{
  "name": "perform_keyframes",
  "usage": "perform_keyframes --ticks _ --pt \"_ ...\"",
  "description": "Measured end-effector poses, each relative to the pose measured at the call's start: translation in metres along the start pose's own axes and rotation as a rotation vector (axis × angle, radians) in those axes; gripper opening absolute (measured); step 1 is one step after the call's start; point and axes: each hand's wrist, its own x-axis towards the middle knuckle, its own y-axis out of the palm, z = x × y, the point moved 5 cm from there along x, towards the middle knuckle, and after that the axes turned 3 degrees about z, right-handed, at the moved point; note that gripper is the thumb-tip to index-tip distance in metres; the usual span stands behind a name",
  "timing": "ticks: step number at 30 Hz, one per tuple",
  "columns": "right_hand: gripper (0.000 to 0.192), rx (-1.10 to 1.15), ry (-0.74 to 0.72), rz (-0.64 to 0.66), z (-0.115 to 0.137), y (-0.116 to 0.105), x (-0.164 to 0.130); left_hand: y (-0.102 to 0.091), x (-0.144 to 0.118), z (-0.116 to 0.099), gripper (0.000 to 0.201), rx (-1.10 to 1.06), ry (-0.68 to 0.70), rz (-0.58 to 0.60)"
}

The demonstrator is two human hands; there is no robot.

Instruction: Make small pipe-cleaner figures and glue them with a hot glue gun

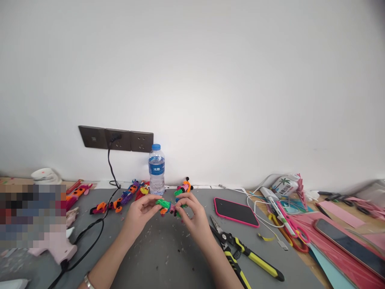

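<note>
A small pipe-cleaner figure (163,206) in green, orange and pink is held just above the grey mat (168,253). My left hand (141,212) pinches its green end between thumb and fingers. At the other end, my right hand (192,210) grips it with thumb and fingertips, hiding part of it. Behind my right hand another pipe-cleaner figure (185,186), orange and pink with black tips, rests near the wall. More fuzzy figures lie left of the bottle, among them a purple one (130,192).
A water bottle (157,176) stands at the mat's back edge. Yellow-black pliers (249,253) and a pink-cased phone (236,211) lie right of my hands. A pink glue gun (57,245) with a black cord (100,224) is at left. Scissors (300,235) and coloured sheets (325,237) cover the far right.
</note>
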Motion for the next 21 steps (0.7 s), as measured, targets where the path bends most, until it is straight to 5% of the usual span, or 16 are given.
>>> perform_keyframes --ticks 21 --pt "0.024 -0.083 -0.136 0.013 0.0058 -0.0049 -0.0022 -0.0057 0.0011 0.0066 0.036 -0.022 -0.118 -0.022"
